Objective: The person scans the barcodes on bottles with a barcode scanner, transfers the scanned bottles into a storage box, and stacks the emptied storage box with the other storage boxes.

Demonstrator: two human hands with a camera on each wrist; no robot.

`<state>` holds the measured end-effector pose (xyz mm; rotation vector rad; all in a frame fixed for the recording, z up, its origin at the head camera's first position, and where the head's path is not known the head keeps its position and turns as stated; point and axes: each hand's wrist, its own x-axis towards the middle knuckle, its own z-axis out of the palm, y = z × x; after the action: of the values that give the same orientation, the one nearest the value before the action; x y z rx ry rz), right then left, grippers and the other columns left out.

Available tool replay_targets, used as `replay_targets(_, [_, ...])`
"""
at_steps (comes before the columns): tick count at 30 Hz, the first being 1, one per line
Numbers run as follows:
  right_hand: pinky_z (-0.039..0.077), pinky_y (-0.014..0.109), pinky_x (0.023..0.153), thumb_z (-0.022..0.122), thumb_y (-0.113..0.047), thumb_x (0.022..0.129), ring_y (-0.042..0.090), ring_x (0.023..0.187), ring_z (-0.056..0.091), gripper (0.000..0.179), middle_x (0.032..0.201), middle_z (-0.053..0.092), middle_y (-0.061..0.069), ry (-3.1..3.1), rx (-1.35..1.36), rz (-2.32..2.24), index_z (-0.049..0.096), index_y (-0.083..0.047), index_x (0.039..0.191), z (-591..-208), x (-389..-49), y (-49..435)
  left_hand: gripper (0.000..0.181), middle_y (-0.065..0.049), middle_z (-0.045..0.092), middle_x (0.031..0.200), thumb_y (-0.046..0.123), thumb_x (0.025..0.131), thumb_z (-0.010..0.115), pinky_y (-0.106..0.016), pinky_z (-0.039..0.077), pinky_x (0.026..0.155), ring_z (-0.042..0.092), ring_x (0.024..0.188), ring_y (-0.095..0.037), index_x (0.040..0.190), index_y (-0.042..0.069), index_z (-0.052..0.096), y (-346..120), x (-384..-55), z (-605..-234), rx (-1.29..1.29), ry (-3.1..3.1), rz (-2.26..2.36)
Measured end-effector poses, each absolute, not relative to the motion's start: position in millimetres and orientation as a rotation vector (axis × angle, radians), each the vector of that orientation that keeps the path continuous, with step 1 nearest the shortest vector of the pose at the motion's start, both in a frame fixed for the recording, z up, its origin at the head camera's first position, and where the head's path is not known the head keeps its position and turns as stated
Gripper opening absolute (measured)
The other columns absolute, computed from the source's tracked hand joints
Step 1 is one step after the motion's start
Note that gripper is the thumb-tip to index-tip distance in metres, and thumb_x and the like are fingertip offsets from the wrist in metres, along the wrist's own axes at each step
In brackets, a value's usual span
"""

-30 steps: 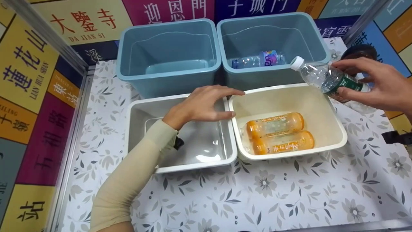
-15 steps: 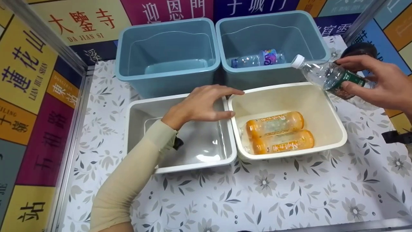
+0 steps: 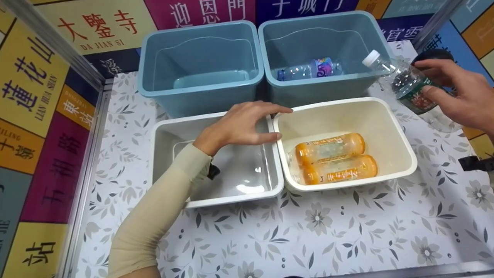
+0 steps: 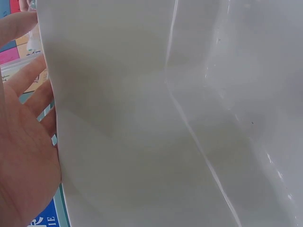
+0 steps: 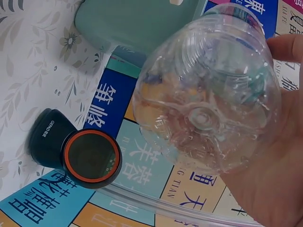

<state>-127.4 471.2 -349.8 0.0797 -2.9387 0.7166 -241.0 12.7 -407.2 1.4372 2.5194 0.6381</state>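
My right hand (image 3: pixel 465 96) grips a clear plastic bottle (image 3: pixel 417 92) with a white cap and a green label. The bottle is tilted, cap up and to the left, just beyond the right blue bin's corner. In the right wrist view its ribbed base (image 5: pixel 203 118) faces the camera. My left hand (image 3: pixel 241 125) reaches over the grey bin (image 3: pixel 235 199), fingers spread, its fingertips by the adjoining rims. Two orange-labelled bottles (image 3: pixel 330 146) lie side by side in the cream bin (image 3: pixel 351 186). Another bottle (image 3: pixel 308 72), purple-labelled, lies in the right blue bin (image 3: pixel 320 90).
A left blue bin (image 3: pixel 208 102) stands behind the grey one. At the right rear is a black device (image 5: pixel 92 158) with an orange-ringed round face. The bins sit on a flower-patterned tabletop (image 3: pixel 316 239), walled by coloured sign panels (image 3: pixel 108 27).
My right hand has shifted slightly right with the bottle, whose cap has swung up and right, away from above the cream bin's corner. My left hand has stayed in place.
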Motion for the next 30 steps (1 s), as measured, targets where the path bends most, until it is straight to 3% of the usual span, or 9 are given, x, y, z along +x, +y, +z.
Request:
replay_targets(4, [0.032,0.014,0.109,0.044,-0.018,0.104,0.053,0.124,0.048,0.055,0.149,0.048,0.024,-2.938,0.048,0.712,0.032,-0.031,0.156,-351,-129,473,0.061,0.024,0.051,0.146,0.066,0.087,0.052,-0.039,0.046,0.102,0.051,0.131,-0.005,0.146,0.053,0.042,13,-241,-407,1.435,2.525,0.631])
replay_targets(6, [0.034,0.034,0.118,0.049,-0.021,0.103,0.055,0.124,0.045,0.057,0.148,0.047,0.028,-2.946,0.029,0.725,0.032,-0.027,0.157,-352,-129,473,0.061,0.024,0.051,0.146,0.066,0.087,0.052,-0.039,0.046,0.102,0.051,0.131,-0.005,0.146,0.053,0.042,13,-240,-407,1.433,2.523,0.634])
replay_targets(9, [0.046,0.027,0.103,0.065,-0.03,0.097,0.054,0.121,0.045,0.069,0.145,0.047,0.03,-2.981,-0.024,0.732,0.032,-0.024,0.157,-355,-129,474,0.061,0.025,0.05,0.147,0.066,0.087,0.052,-0.039,0.045,0.104,0.051,0.132,-0.006,0.146,0.052,0.043,13,-240,-407,1.429,2.519,0.637])
replay_targets(10, [0.046,0.019,0.093,0.07,-0.033,0.093,0.054,0.12,0.045,0.074,0.145,0.047,0.031,-2.992,-0.038,0.723,0.033,-0.022,0.156,-356,-129,475,0.06,0.025,0.05,0.147,0.066,0.087,0.052,-0.04,0.045,0.105,0.05,0.133,-0.006,0.146,0.052,0.043,13,-240,-407,1.427,2.517,0.64])
replay_targets(12, [0.035,0.007,0.074,0.079,-0.036,0.086,0.052,0.116,0.045,0.082,0.144,0.048,0.029,-3.006,-0.049,0.708,0.036,-0.019,0.154,-358,-129,475,0.06,0.026,0.049,0.147,0.067,0.087,0.052,-0.04,0.044,0.106,0.05,0.133,-0.005,0.146,0.052,0.043,13,-240,-407,1.422,2.516,0.641])
replay_targets(13, [0.034,0.005,0.073,0.081,-0.036,0.083,0.051,0.115,0.047,0.083,0.144,0.05,0.027,-3.004,-0.052,0.7,0.039,-0.018,0.153,-359,-129,476,0.061,0.027,0.049,0.147,0.067,0.087,0.052,-0.04,0.044,0.106,0.05,0.133,-0.005,0.146,0.053,0.043,13,-240,-407,1.421,2.517,0.642])
replay_targets(16, [0.042,0.019,0.101,0.081,-0.034,0.084,0.051,0.116,0.048,0.077,0.142,0.051,0.027,-2.977,-0.019,0.692,0.044,-0.013,0.148,-362,-129,477,0.061,0.027,0.05,0.146,0.068,0.087,0.052,-0.04,0.044,0.104,0.049,0.133,-0.005,0.145,0.054,0.042,13,-241,-406,1.416,2.52,0.642])
replay_targets(19, [0.031,0.04,0.12,0.079,-0.031,0.087,0.05,0.117,0.047,0.07,0.139,0.053,0.028,-2.945,-0.007,0.691,0.046,-0.01,0.145,-363,-129,480,0.061,0.028,0.049,0.146,0.068,0.087,0.053,-0.041,0.044,0.104,0.049,0.134,-0.004,0.145,0.056,0.04,12,-241,-406,1.41,2.522,0.636])
replay_targets(30, [0.03,0.062,0.116,0.073,-0.038,0.091,0.051,0.12,0.044,0.072,0.139,0.049,0.031,-2.952,-0.102,0.678,0.041,-0.006,0.147,-367,-135,491,0.06,0.029,0.049,0.145,0.067,0.087,0.052,-0.039,0.044,0.104,0.049,0.132,-0.004,0.145,0.056,0.04,12,-240,-407,1.409,2.52,0.635])
